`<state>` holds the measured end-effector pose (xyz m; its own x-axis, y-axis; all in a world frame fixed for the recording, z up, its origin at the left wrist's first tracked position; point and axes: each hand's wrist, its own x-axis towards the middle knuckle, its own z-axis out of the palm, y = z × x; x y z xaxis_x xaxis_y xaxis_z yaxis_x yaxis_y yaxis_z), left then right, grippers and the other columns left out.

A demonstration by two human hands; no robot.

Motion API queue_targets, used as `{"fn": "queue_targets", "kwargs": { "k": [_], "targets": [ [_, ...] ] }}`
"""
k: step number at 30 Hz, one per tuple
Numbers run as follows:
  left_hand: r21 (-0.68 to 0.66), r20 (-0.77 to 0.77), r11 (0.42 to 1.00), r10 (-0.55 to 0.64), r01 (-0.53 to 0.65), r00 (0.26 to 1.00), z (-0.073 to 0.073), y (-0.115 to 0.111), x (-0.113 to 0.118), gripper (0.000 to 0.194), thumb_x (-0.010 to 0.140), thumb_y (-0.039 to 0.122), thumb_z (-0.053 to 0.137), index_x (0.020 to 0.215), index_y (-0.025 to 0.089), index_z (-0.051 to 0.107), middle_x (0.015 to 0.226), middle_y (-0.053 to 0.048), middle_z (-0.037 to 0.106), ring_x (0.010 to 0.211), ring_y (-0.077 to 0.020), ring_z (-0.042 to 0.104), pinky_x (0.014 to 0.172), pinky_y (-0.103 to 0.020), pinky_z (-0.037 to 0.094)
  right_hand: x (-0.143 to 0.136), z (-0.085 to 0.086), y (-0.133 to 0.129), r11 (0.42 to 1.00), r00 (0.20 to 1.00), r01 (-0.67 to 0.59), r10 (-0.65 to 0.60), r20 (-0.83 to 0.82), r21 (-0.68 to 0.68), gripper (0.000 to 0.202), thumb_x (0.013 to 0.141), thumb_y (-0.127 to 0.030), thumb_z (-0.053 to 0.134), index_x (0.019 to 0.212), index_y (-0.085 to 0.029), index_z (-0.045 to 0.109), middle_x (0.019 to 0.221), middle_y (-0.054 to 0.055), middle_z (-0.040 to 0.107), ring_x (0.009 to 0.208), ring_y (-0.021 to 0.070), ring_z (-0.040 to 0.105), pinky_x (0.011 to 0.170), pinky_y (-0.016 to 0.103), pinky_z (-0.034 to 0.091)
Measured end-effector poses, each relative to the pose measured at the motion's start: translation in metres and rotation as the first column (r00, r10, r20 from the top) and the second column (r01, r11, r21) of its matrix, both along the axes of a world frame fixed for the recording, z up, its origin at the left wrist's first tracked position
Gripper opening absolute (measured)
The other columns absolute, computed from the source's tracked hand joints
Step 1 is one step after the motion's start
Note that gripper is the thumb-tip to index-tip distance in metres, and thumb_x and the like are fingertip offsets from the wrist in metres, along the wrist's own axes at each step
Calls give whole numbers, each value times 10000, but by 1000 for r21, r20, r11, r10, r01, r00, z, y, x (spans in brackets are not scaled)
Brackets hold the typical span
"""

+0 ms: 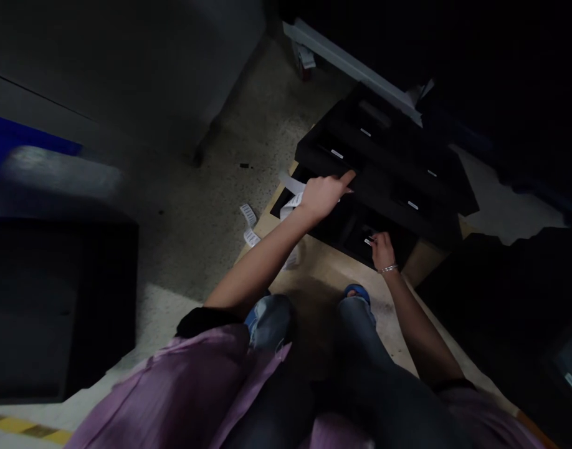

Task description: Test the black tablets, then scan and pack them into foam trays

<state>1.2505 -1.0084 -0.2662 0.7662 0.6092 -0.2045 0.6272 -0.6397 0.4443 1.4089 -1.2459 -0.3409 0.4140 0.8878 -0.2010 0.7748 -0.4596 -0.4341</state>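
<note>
Black trays with compartments (374,181) stand stacked in front of me, several bearing small white labels. My left hand (324,194) is over the near left part of the stack, its fingers curled and index finger and thumb pointing right. A strip of printed white labels (293,202) hangs beside and below it; whether the fingers hold it is unclear. Down at the lower tray's front, my right hand (383,251) has its fingers pinched by a small white label (367,242). A bracelet is on that wrist.
More of the label strip (249,224) lies on the concrete floor left of the wooden board (321,268). A large black bin (61,312) is at the left. A metal bar (356,65) crosses beyond the trays.
</note>
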Motion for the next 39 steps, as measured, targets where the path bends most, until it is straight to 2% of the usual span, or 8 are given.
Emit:
{"fn": "queue_targets", "kwargs": {
  "k": [7, 18, 22, 25, 29, 33, 36, 39],
  "targets": [
    [-36, -51, 999, -30, 28, 998, -4, -2, -2, 348, 911, 384, 440, 1226, 262, 525, 900, -114, 697, 836, -302, 665, 652, -366, 502, 4, -4, 5, 999, 1000, -7, 6, -21, -51, 134, 777, -77, 416, 842, -186, 459, 917, 87, 465, 789, 191, 515, 749, 353, 471],
    [-16, -31, 1000, -17, 16, 999, 0, 0, 2, 344, 899, 396, 456, 1208, 272, 541, 884, -114, 695, 814, -297, 664, 640, -355, 487, -2, -7, 8, 972, 983, 170, -156, 96, -160, 134, 761, -97, 501, 864, -172, 458, 954, 115, 495, 818, 217, 511, 767, 371, 454],
    [-37, -48, 998, -44, 43, 998, 1, 5, -1, 328, 905, 374, 450, 1206, 285, 544, 901, -99, 693, 829, -288, 661, 639, -341, 481, 6, 5, -1, 941, 955, 276, -246, 166, -197, 173, 773, -233, 576, 900, -143, 500, 954, 145, 500, 784, 247, 521, 708, 407, 456],
    [-53, -39, 985, -164, 162, 986, 2, 17, -4, 311, 908, 297, 444, 1199, 312, 552, 957, -72, 683, 868, -268, 651, 647, -319, 474, 3, 19, -1, 939, 947, 296, -265, 180, -177, 187, 800, -275, 558, 919, -131, 550, 988, 164, 498, 867, 267, 527, 755, 416, 452],
    [-77, -37, 941, -333, 329, 942, 5, 36, -5, 310, 893, 225, 449, 1158, 314, 584, 1005, -48, 666, 940, -227, 619, 685, -285, 461, -32, 22, 37, 981, 994, 106, -101, 37, -160, 157, 855, -228, 490, 898, -160, 624, 964, 118, 572, 921, 211, 552, 826, 328, 444],
    [-110, -49, 902, -424, 418, 904, 9, 46, -2, 281, 899, 218, 427, 1111, 287, 600, 1027, -37, 653, 957, -204, 602, 687, -266, 452, -80, 1, 106, 973, 982, -144, 118, -151, -179, 163, 848, -166, 517, 913, -219, 657, 914, 23, 660, 863, 143, 598, 799, 233, 443],
    [-107, -49, 897, -435, 428, 899, 11, 46, -2, 279, 901, 205, 415, 1100, 273, 597, 1022, -37, 652, 950, -206, 602, 675, -269, 453, -98, -14, 145, 954, 973, -202, 169, -156, -223, 177, 852, -160, 508, 935, -187, 662, 946, 67, 670, 888, 186, 605, 813, 283, 437],
    [-105, -38, 898, -433, 428, 900, 11, 45, -3, 265, 904, 204, 408, 1073, 258, 605, 1005, -41, 656, 925, -210, 611, 642, -265, 446, -103, -26, 160, 932, 974, -217, 189, -122, -291, 162, 858, -210, 515, 842, -131, 655, 878, 117, 661, 860, 231, 602, 805, 357, 436]
  ]
}}
